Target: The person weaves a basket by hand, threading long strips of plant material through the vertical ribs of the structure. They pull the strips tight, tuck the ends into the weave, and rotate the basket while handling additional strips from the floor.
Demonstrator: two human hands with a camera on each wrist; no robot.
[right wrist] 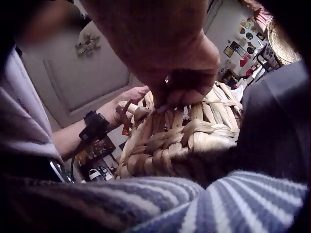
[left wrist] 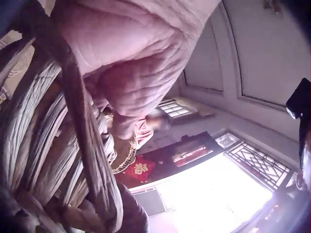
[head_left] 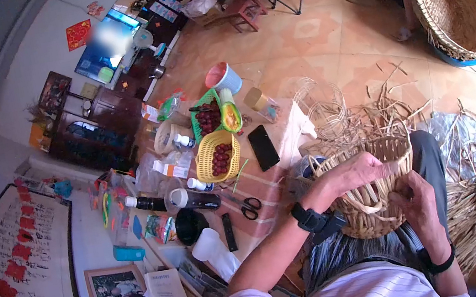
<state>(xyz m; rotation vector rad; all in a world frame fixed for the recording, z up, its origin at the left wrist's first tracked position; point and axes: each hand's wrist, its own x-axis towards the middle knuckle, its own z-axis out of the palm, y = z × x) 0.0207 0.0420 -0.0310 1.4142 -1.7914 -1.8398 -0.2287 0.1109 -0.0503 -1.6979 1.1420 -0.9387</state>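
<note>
A half-woven basket of flat, dry plant strips rests in the person's lap, its wall laced with broad loops. The left hand reaches across the near rim, its fingers bent onto a pale strip; in the left wrist view this hand is beside a dark looped strip. At the right side of the wall, the right hand pinches a strip of the weave. From the right wrist, the right hand's bent fingers press in at the basket's upper edge, partly hiding the strip ends.
Loose dry strips heap on the floor at right, with more beyond the basket. On the table at left are scissors, a phone, a yellow basket of fruit and bottles. A large round basket stands at the far right.
</note>
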